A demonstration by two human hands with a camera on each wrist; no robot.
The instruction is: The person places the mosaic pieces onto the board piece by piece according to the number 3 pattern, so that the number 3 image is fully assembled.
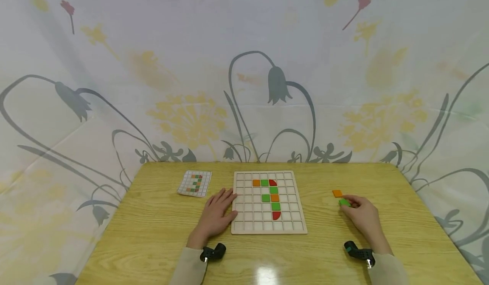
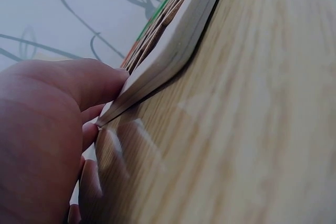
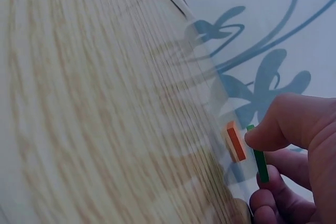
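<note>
My right hand [image 1: 363, 218] pinches a green square tile [image 1: 344, 202] between thumb and fingers, right of the board. In the right wrist view the green tile [image 3: 259, 156] is seen edge-on, with the thumb against it. An orange square tile [image 1: 337, 193] lies on the table just beyond. My left hand [image 1: 217, 215] rests on the table with fingers extended, thumb and fingertips touching the left edge of the wooden grid board [image 1: 244, 227]. The left wrist view shows the thumb [image 2: 107, 80] against the board's rim. Orange, green and red tiles sit in several board cells.
A pattern card [image 1: 195, 184] with a coloured grid figure lies left of the board. The wooden table [image 1: 153, 238] ends at a floral-patterned cloth [image 1: 183, 72] behind it. Each wrist wears a black strapped device [image 1: 359, 253].
</note>
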